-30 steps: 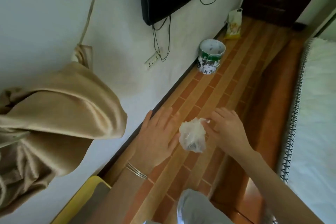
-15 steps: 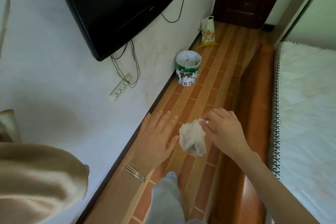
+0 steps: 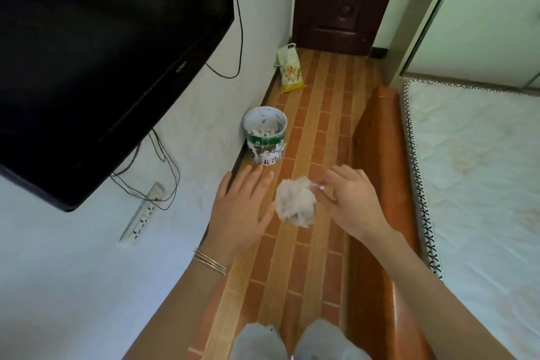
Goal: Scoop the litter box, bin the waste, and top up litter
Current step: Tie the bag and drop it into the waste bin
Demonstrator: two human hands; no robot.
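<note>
Your right hand pinches the twisted neck of the small translucent white plastic waste bag at frame centre, so it hangs clear, ready, I judge, for binning. Your left hand hovers beside it, fingers spread, empty. The round green-and-white bin stands just above by the wall, path open; the brown wooden bed frame narrows the aisle at right.

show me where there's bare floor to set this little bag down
Bare floor lies between the bucket and the bed frame, and along the wall between the bucket and the yellow bag. Crowded only at the wall, where the bucket stands. The right hand pinches the small bag, the left hand is empty.
</note>
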